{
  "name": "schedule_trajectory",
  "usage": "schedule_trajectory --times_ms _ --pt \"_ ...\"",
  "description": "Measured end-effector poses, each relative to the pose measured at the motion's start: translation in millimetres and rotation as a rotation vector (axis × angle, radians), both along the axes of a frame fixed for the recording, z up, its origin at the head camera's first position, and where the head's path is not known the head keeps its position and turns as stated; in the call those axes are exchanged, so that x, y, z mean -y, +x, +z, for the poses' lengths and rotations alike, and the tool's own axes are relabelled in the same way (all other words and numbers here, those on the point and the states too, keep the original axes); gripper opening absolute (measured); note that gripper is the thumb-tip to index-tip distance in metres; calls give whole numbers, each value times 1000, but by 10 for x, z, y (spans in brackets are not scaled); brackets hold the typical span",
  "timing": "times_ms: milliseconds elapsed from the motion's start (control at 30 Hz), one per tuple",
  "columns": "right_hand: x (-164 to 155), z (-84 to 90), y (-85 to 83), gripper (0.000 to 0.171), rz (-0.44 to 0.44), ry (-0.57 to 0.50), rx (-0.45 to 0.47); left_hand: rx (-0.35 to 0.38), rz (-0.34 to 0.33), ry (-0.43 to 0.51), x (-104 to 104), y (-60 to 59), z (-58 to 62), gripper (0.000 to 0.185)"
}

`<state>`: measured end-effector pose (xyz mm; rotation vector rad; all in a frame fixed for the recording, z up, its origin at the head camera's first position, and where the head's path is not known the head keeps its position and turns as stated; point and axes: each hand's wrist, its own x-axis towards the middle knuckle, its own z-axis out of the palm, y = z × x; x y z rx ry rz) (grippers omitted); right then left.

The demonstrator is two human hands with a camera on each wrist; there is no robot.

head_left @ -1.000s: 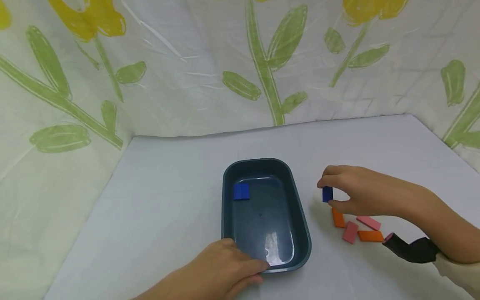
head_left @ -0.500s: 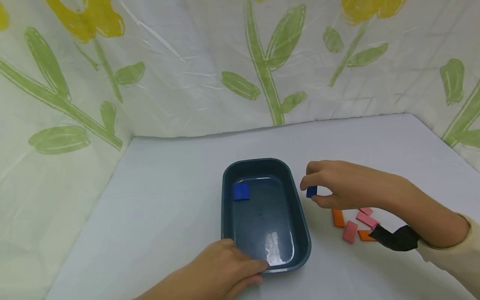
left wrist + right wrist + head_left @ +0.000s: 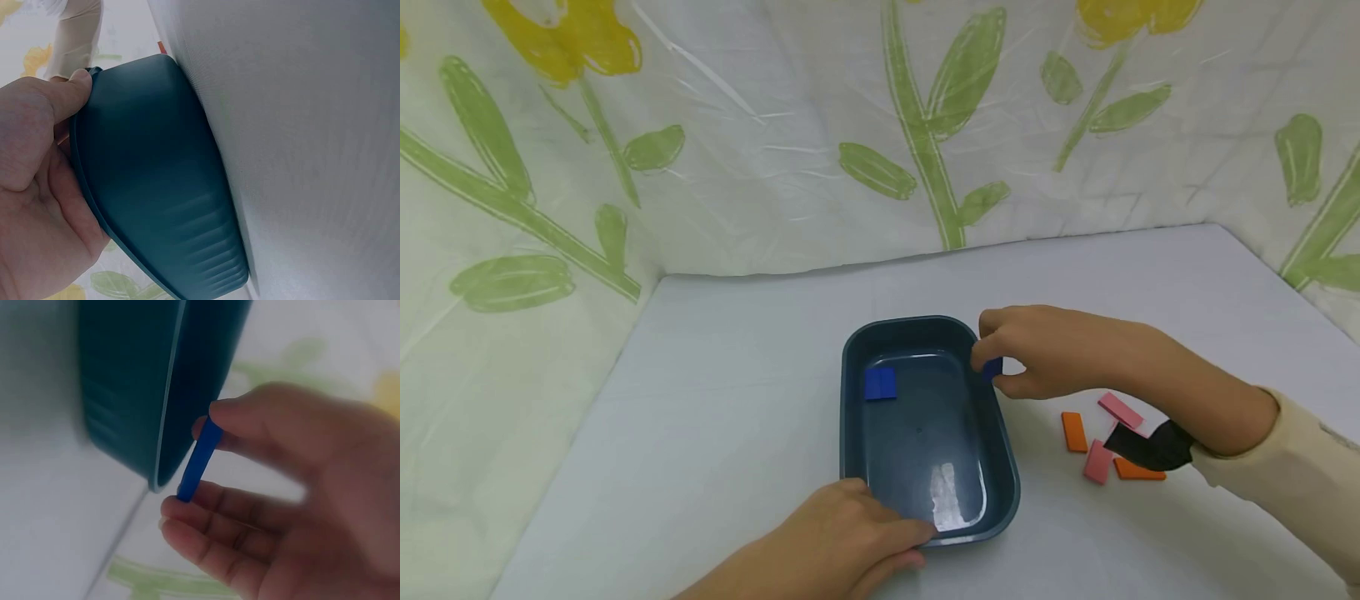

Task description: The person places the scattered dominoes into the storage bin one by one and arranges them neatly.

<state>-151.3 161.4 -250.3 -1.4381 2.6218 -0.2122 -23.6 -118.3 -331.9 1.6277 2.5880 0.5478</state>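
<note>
Right hand (image 3: 1037, 350): pinches blue block (image 3: 992, 367) between thumb and fingers, just above the tray's right rim.
Left hand (image 3: 842, 542): grips near rim of dark tray (image 3: 1000, 454), thumb on the edge.
Done: blue piece (image 3: 880, 383) lying inside the tray.
Left: orange blocks (image 3: 1074, 432) and pink blocks (image 3: 1120, 410) on the table (image 3: 715, 400), right of the tray.

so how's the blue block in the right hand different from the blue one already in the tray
The held blue block is pinched on edge by the right hand above the tray's rim; the blue block in the tray lies flat on the floor of the teal tray, untouched. The held one is mostly hidden by fingers. Both are the same blue.
</note>
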Motion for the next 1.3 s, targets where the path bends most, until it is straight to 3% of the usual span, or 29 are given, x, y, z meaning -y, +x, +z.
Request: schedule_trajectory --times_ms 300,533,767,1000,1300 --pt "177 -23 -124 17 8 77 13 42 4 -23 11 0 -4 22" --pt "332 -68 -208 16 15 149 30 -1 0 -2 13 9 -16 21" --pt "518 -46 -241 19 36 227 46 20 2 -6 13 7 -12 23" --pt "690 -70 -283 19 48 270 54 -11 -5 24 18 10 -21 20" --pt "913 -113 -345 20 68 371 48 26 -7 6 10 1 -6 21"
